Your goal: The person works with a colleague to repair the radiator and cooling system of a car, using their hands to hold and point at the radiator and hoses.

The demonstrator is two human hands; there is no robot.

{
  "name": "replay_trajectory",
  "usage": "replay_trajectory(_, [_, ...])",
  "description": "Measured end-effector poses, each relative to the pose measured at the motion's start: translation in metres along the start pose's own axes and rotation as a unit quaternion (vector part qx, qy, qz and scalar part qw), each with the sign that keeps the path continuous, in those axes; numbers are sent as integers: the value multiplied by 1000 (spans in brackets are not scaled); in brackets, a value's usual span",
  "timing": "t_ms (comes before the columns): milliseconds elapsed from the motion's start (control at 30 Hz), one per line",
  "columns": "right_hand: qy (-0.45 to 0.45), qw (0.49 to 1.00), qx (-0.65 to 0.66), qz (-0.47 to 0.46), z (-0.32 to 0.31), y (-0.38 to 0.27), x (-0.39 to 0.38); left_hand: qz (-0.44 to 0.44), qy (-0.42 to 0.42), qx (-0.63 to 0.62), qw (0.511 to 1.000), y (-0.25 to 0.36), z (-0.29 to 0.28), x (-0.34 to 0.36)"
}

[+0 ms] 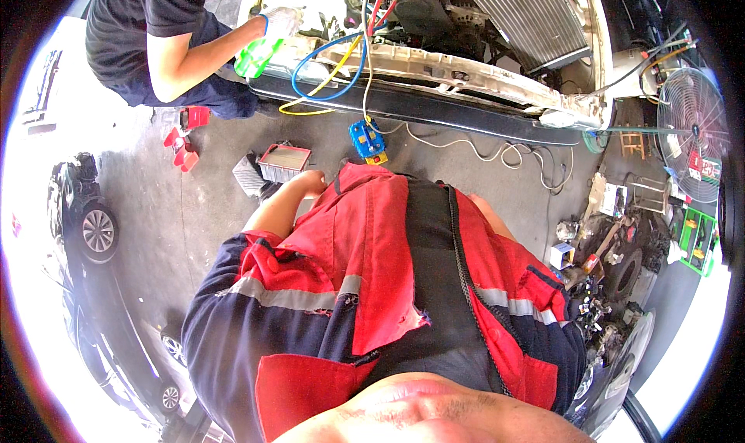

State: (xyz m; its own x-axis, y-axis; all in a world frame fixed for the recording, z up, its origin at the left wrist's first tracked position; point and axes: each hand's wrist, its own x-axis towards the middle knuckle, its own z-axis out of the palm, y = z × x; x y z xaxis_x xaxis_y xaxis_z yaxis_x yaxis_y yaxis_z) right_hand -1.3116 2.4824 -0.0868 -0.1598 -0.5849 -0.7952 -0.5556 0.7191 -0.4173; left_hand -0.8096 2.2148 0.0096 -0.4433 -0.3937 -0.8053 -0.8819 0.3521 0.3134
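My left hand [310, 183] hangs beside my red and navy jacket [369, 249], its fingertips too small and partly hidden to read. Beyond it on the floor lie a red-rimmed rectangular container [285, 160] and a grey ribbed piece [247, 178]. My right forearm [493, 218] shows at the jacket's other side; its hand is hidden behind my body. A blue and yellow device [366, 140] sits on the floor ahead, with hoses above it.
An open car front [497, 78] spans the top. A co-worker [140, 39] leans there, a gloved hand [281, 22] by a green object [258, 55]. A fan [691, 129], parts [613, 272] and cables [512, 156] are right; red funnels [185, 157] and another car [99, 233] are left.
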Motion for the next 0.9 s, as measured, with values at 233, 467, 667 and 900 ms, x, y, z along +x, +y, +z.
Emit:
replay_trajectory(233, [47,997,-57,26,-21,-74,-55,26,-5,8,1000,-13,12,16])
replay_trajectory(467, [26,995,-95,28,-32,-90,-56,37,-7,41,998,-13,9,19])
replay_trajectory(667, [36,995,-85,42,-35,-111,-72,-1,10,1,1000,1,-5,-2])
replay_trajectory(900, [39,998,16,38,-30,-112,-80,-5,18,-9,1000,3,-5,-11])
